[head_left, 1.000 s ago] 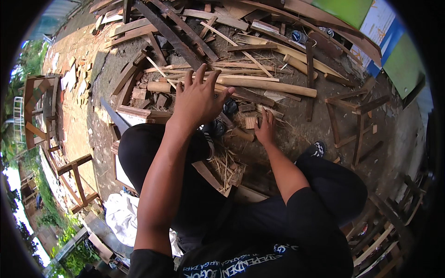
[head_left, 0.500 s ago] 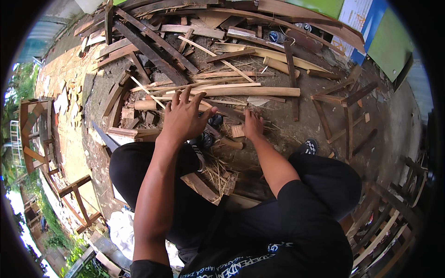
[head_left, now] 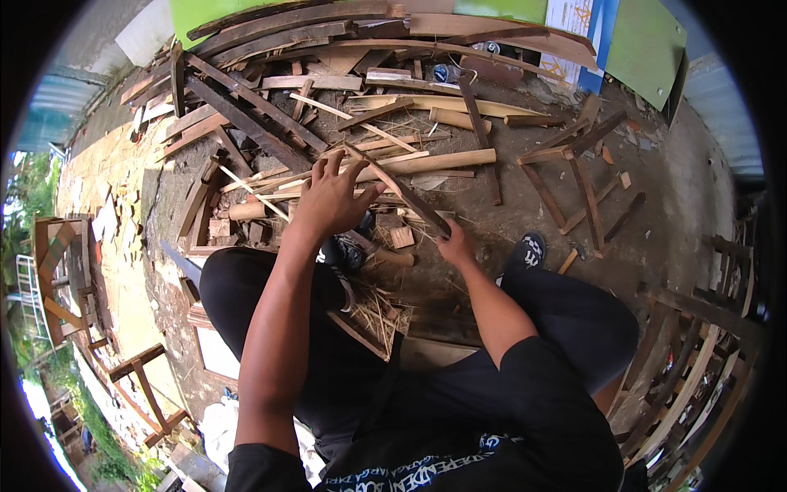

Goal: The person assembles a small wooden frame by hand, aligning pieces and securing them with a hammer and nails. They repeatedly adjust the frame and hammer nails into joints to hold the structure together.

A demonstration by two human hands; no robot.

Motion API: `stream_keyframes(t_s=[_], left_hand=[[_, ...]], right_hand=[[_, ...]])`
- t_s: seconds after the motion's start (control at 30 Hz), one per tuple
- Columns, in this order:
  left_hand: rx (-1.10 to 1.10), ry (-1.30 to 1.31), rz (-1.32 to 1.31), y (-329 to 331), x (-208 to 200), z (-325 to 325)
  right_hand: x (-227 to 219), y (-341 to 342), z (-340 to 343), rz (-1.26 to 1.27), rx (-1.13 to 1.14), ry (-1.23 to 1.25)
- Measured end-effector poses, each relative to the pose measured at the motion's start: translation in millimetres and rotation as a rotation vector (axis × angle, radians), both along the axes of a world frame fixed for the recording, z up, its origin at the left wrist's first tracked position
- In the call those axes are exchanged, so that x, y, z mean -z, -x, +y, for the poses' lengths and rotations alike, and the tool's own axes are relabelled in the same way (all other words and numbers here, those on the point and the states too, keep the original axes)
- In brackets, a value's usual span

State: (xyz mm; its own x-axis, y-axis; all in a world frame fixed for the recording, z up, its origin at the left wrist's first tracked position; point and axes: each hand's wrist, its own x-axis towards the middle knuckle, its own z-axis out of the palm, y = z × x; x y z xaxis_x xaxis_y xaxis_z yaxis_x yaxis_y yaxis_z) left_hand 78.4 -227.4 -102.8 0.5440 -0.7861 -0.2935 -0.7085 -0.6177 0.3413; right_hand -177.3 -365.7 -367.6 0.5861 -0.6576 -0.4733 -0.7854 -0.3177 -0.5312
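Note:
My right hand (head_left: 457, 243) is closed round the near end of a long, dark brown, slightly curved strip of wood (head_left: 399, 190). The strip slants away to the far left, its reddish edge showing. Close to its far end, my left hand (head_left: 332, 198) is raised with fingers spread and holds nothing; whether a fingertip brushes the strip, I cannot tell. Below the strip lie a small pale wood block (head_left: 402, 238) and a short round piece of wood (head_left: 392, 255). Beyond it, a long light-brown pole (head_left: 451, 161) rests on the ground.
Scrap boards (head_left: 254, 123) and sticks are heaped ahead. A saw blade (head_left: 182, 264) lies beside my left knee. Past my right shoe (head_left: 532, 248) is a hammer (head_left: 569, 261). A wooden frame (head_left: 566, 154) stands at right, with stacked timber (head_left: 684, 385) nearer me.
My right hand has moved nearer to me, swinging the strip clear of the pile so its far end points up-left. My left hand remains spread. The view has shifted slightly.

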Motion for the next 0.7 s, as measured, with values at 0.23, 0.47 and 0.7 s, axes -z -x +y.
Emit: stream_keyframes(t_s=[0.23, 0.47, 0.7], left_hand=[[0.104, -0.089, -0.051, 17, 8, -5], [0.219, 0.192, -0.012, 27, 21, -41], [0.183, 0.118, 0.052, 19, 37, -68]], right_hand=[[-9, 33, -23, -0.345, -0.072, 0.109], [-2, -5, -111, -0.527, 0.459, 0.180], [18, -66, -241, -0.291, 0.657, 0.293]])
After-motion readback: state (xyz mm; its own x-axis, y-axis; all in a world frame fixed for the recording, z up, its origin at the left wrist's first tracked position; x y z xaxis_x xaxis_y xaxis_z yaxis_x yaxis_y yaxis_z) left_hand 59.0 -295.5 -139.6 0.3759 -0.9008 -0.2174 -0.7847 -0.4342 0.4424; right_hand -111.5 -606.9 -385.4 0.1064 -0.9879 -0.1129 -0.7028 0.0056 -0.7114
